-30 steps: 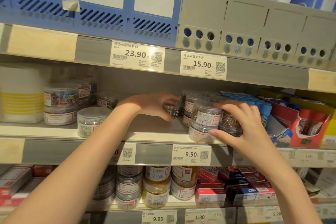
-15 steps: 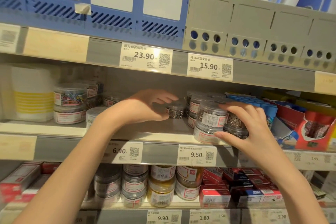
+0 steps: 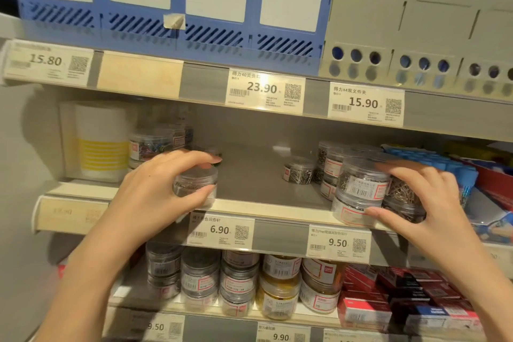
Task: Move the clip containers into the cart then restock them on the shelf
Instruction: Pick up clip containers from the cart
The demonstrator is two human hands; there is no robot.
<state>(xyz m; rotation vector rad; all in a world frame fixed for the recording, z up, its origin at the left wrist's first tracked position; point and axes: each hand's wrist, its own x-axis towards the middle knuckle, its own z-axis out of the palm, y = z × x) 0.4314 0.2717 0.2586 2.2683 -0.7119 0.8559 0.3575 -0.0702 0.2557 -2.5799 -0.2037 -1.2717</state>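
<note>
A clear tub of clips (image 3: 195, 182) sits near the front edge of the middle shelf (image 3: 263, 207). The left hand (image 3: 155, 189) now wraps its fingers and thumb around it; a moment ago that hand reached deeper in, by the small tub (image 3: 298, 172) at the back. The right hand (image 3: 424, 203) still curls around the stacked tubs (image 3: 361, 191) on the right.

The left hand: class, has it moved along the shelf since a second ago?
Yes. The left hand went from beside the stacked jars leftward, now gripping a clip jar above the 6.90 price tag.
</note>
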